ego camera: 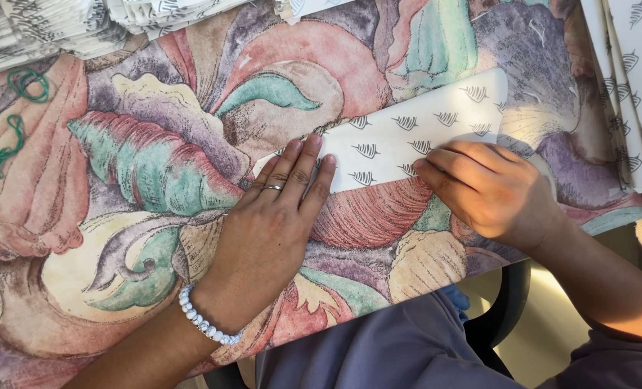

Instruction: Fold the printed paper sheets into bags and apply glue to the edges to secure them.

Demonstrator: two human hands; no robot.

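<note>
A long white paper piece [414, 133] printed with small dark leaf marks lies slantwise on a table covered with a flowered cloth [155, 166]. My left hand [274, 223] lies flat, fingers together, pressing the paper's left end; it wears a ring and a white bead bracelet. My right hand [490, 191] presses with bent fingers on the paper's lower edge near the middle.
Stacks of the same leaf-printed paper sit at the far left [40, 29] and along the right edge [634, 86]. Two green rubber bands [18, 108] lie at the left. The table's near edge runs above my lap and a dark chair [504, 310].
</note>
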